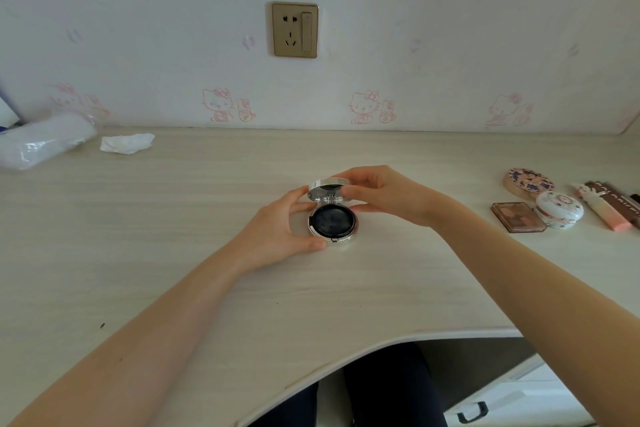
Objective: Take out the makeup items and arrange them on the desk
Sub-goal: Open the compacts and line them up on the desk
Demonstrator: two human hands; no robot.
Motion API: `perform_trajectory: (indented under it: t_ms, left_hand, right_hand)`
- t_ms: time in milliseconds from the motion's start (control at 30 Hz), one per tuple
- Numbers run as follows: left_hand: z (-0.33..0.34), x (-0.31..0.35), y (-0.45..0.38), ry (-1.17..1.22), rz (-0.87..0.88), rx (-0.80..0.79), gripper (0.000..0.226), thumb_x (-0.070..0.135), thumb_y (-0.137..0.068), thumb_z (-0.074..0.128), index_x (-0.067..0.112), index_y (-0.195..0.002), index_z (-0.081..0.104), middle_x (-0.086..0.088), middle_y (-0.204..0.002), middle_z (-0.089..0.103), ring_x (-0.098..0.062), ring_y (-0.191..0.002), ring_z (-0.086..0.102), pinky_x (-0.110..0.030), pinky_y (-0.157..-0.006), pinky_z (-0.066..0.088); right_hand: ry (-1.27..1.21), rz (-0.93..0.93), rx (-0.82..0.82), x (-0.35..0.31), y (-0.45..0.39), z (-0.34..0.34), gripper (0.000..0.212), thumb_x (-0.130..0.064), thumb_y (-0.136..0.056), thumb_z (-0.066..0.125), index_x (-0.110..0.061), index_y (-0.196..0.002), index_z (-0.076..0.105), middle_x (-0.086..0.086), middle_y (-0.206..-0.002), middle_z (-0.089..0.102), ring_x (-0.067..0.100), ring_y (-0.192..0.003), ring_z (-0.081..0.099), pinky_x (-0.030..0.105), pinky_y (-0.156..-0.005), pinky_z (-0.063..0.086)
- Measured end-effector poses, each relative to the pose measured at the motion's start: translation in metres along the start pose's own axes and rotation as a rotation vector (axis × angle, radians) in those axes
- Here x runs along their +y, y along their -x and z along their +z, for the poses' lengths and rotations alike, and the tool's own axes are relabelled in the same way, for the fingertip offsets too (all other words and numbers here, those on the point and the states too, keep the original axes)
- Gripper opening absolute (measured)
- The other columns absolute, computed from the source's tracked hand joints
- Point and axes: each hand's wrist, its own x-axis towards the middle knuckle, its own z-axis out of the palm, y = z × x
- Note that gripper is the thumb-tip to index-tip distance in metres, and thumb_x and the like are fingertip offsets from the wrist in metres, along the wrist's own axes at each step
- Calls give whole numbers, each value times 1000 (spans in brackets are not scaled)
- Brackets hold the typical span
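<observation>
Head view: your left hand (277,229) and right hand (384,198) pinch the open compact (333,218); right of it, other makeup (540,208); far left, crumpled tissue (126,143).

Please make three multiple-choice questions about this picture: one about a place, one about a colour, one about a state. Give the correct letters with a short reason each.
1. Where does the crumpled white tissue lie on the pale wooden desk?
A. far left, near the wall
B. at the front edge
C. beside the makeup on the right

2. What colour is the inner disc of the round silver compact?
A. pink
B. black
C. gold

3. In what state is the compact?
A. closed
B. open, lid raised
C. lid detached, lying flat

Answers:
1 A: the tissue lies close to the wall, next to the clear plastic bag.
2 B: the disc inside the silver rim is dark black.
3 B: the right hand holds the hinged lid up while the left hand holds the base on the desk.
</observation>
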Motion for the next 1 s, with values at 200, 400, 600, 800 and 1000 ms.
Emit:
perform_trajectory:
  t_ms: [200, 400, 600, 800, 1000]
  left_hand:
    - [2, 4, 6, -7, -6, 47, 99, 49, -64, 83, 31, -146, 31, 25, -126, 59, 4, -128, 41, -25, -105, 30]
    - [12, 6, 11, 1, -29, 181, 65, 39, -68, 83, 24, -120, 47, 20, -114, 64, 7, -105, 55, -3, -77, 34]
    - [15, 7, 16, -35, 13, 179, 46, 42, -70, 82, 29, -108, 58, 18, -112, 66, 6, -108, 57, 0, -81, 36]
    - [15, 9, 16, -112, 131, 160, 58, 34, -74, 80, 26, -126, 56, 13, -125, 61, -2, -118, 53, -24, -102, 40]
    - [9, 0, 0, -128, 144, 177, 57, 33, -78, 77, 24, -129, 54, 10, -128, 60, -6, -121, 53, -31, -104, 40]
  right_hand:
    - [133, -27, 315, 14, 13, 14, 63, -24, -89, 65, -20, -145, 35, -1, -141, 48, 15, -125, 52, 27, -102, 42]
    - [230, -44, 402, 37, 38, 42, 68, -30, -90, 63, -21, -147, 28, -2, -141, 49, 12, -129, 46, 25, -105, 38]
    - [431, -191, 386, 44, 47, 56, 70, -37, -82, 70, -23, -142, 36, -4, -133, 55, 3, -117, 43, -9, -85, 20]
    - [497, -287, 431, 45, 37, 57, 55, -23, -81, 72, -17, -131, 49, 0, -117, 64, 6, -102, 49, -7, -81, 25]
    - [474, -312, 422, 42, 13, 55, 46, -19, -85, 69, -16, -129, 53, -1, -114, 66, 10, -100, 57, 7, -80, 36]
